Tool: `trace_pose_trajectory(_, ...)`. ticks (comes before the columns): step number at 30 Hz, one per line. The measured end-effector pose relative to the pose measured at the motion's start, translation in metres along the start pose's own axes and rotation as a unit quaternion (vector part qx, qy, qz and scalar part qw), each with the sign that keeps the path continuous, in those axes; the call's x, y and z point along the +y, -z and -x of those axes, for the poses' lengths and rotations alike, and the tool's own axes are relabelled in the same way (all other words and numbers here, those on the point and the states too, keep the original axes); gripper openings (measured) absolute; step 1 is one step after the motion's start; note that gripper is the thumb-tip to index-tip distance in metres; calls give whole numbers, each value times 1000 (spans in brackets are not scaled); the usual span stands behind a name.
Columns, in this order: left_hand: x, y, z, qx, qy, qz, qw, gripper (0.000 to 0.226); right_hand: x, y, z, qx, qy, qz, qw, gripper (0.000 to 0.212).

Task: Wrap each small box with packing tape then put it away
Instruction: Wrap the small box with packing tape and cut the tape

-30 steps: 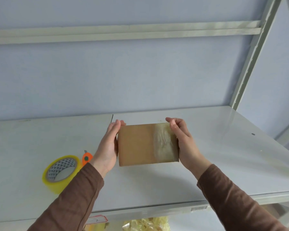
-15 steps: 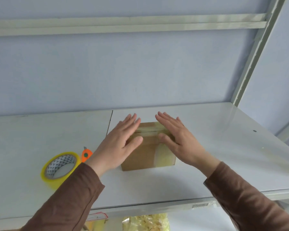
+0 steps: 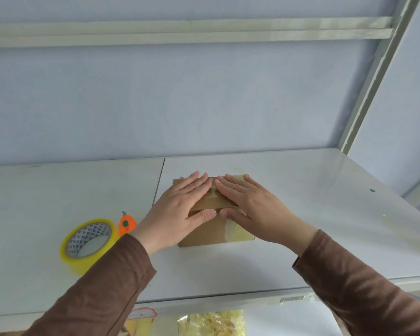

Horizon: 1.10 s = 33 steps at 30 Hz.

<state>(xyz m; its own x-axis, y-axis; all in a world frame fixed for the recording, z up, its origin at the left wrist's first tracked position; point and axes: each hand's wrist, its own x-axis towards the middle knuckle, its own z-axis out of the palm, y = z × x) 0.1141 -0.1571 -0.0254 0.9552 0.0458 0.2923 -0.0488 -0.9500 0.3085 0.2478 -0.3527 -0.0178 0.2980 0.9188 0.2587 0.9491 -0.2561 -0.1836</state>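
Note:
A small brown cardboard box (image 3: 207,235) stands on the white shelf (image 3: 301,202), with a band of clear tape on its right part. My left hand (image 3: 180,209) lies flat on the left of its top, fingers straight, thumb at the front edge. My right hand (image 3: 250,207) lies flat on the right of the top, over the tape, its thumb also at the front edge. The fingertips of both hands nearly meet in the middle. A yellow roll of packing tape (image 3: 89,243) lies flat on the shelf to the left.
An orange utility knife (image 3: 127,223) lies between the tape roll and my left wrist. A shelf upright (image 3: 364,93) rises at the right, with a cross beam (image 3: 180,31) overhead. Below the shelf's front edge is a clear bag of yellowish filling (image 3: 211,323).
The box, held up between both hands a second ago, now stands on the shelf. Both hands went flat onto its top and have slid closer together.

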Motion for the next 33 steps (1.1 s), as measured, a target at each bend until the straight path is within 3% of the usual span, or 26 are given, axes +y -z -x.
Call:
trace_pose_trajectory(2,-4,2,5,63,61,210,974,80,10,5,4,48,-46,-201,977,77)
trace_pose_trajectory(3,-6,5,6,113,111,321,934,80,14,8,7,90,-89,-318,940,77)
trace_pose_trajectory(5,-11,7,6,202,227,483,821,81,20,6,10,147,-194,-519,819,79)
trace_pose_trajectory(7,-13,3,5,190,295,611,709,89,27,-6,10,133,-264,-637,712,95)
trace_pose_trajectory(9,-10,-6,4,113,300,681,658,80,28,-19,9,80,-270,-678,679,85)
trace_pose_trajectory(11,1,-11,6,65,315,683,656,69,20,-26,5,60,-279,-681,674,62)
trace_pose_trajectory(13,3,-13,3,82,343,671,653,60,9,-25,-1,80,-303,-683,660,51)
trace_pose_trajectory(17,1,-15,1,110,350,673,642,43,6,-27,-3,111,-323,-685,643,42)
trace_pose_trajectory(20,4,-17,3,96,341,677,645,41,7,-28,2,103,-319,-678,654,42)
trace_pose_trajectory(22,3,-13,5,88,304,678,664,47,11,-24,4,100,-290,-668,678,45)
trace_pose_trajectory(25,-2,-1,6,89,227,649,720,51,21,-11,6,109,-220,-650,719,56)
trace_pose_trajectory(29,-8,0,22,94,160,591,785,47,16,-14,15,117,-184,-647,730,65)
trace_pose_trajectory(31,-6,-13,34,104,147,564,806,41,10,-28,23,126,-172,-599,772,55)
trace_pose_trajectory(33,-3,-24,41,122,147,545,816,20,7,-38,30,125,-150,-546,815,32)
